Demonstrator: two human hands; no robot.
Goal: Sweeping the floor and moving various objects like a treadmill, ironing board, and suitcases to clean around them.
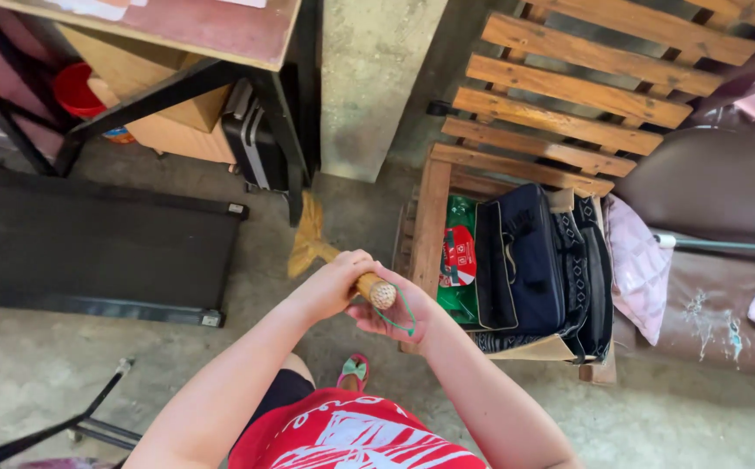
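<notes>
The broom handle (375, 290) is gripped at its top end by 2 hands: the left hand (332, 282) is clenched around it, the right hand (397, 314) cupped beneath. The straw head (308, 239) rests on the concrete floor (264, 330), beside a wooden crate (429, 221).

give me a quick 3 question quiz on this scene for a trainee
1. True or false: both hands grip the broom handle.
2. Which hand sits at the handle's butt end, with the green loop hanging beside it?
A. left hand
B. right hand
C. neither
3. Fill in: the dark blue bag rests on a wooden ____.

Key:
1. True: the left hand wraps the handle and the right hand holds its end.
2. B
3. Bench: the slatted wooden bench.
</notes>
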